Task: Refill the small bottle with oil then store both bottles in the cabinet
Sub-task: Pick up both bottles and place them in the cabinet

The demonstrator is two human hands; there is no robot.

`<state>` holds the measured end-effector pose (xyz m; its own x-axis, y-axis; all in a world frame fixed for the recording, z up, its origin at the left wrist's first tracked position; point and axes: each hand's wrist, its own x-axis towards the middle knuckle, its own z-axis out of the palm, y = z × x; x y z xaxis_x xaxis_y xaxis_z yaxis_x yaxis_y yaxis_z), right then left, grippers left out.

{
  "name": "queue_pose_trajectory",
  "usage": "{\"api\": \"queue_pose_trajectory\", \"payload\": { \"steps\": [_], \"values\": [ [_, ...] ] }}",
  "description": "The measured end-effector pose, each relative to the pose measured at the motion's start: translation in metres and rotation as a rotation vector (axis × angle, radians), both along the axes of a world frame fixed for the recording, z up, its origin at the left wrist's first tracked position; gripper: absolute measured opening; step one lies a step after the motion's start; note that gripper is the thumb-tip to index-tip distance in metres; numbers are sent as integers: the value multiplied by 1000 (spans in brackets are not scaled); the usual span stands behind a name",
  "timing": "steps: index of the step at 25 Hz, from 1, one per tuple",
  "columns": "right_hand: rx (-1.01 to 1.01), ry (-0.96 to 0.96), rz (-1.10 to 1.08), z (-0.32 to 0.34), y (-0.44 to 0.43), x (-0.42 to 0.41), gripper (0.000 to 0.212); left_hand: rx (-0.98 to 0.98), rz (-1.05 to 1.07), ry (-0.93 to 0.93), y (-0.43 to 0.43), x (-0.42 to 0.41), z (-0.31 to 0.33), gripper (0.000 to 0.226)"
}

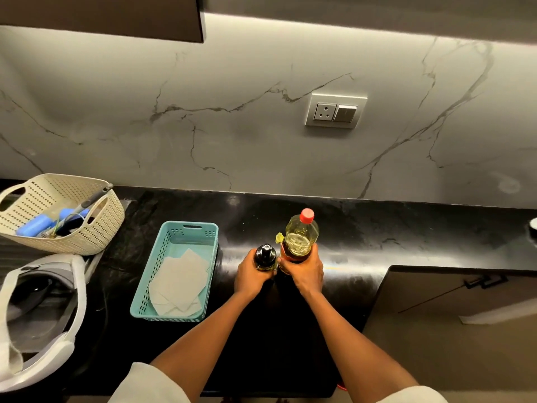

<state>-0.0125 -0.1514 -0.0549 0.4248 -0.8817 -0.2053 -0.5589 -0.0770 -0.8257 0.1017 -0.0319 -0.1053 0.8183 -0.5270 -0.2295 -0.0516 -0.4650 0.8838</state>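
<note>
Two bottles stand side by side, upright, on the black countertop [348, 237]. The small bottle [265, 256] has a black top, and my left hand [250, 276] is wrapped around its lower part. The large oil bottle [300, 237] is clear, holds yellow oil, and carries a red cap and a dark label. My right hand [303, 271] grips it around the base. The two hands almost touch between the bottles.
A teal plastic basket [177, 228] with folded paper napkins sits left of the bottles. A cream woven basket [96, 228] with cleaning tools is at far left, above a grey-white appliance [75, 309]. A lower cabinet door [465, 298] stands ajar at right. An upper cabinet [101, 16] hangs top left.
</note>
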Motion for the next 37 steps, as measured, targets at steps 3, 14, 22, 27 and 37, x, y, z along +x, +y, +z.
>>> {"api": "queue_pose_trajectory", "payload": {
  "steps": [3,14,22,27,37],
  "values": [
    [10,-5,-8,0,-1,0,72,-37,-24,42,-3,2,-5,66],
    [-35,-68,-42,25,6,-22,48,-235,-52,162,3,-15,-11,78],
    [-123,127,284,14,-28,9,36,-257,-82,297,1,3,-10,81],
    [4,113,348,4,-53,14,40,-236,-112,341,7,16,0,78],
    [222,352,485,12,-92,96,86,-144,-172,507,-9,70,25,61]
  ]
}}
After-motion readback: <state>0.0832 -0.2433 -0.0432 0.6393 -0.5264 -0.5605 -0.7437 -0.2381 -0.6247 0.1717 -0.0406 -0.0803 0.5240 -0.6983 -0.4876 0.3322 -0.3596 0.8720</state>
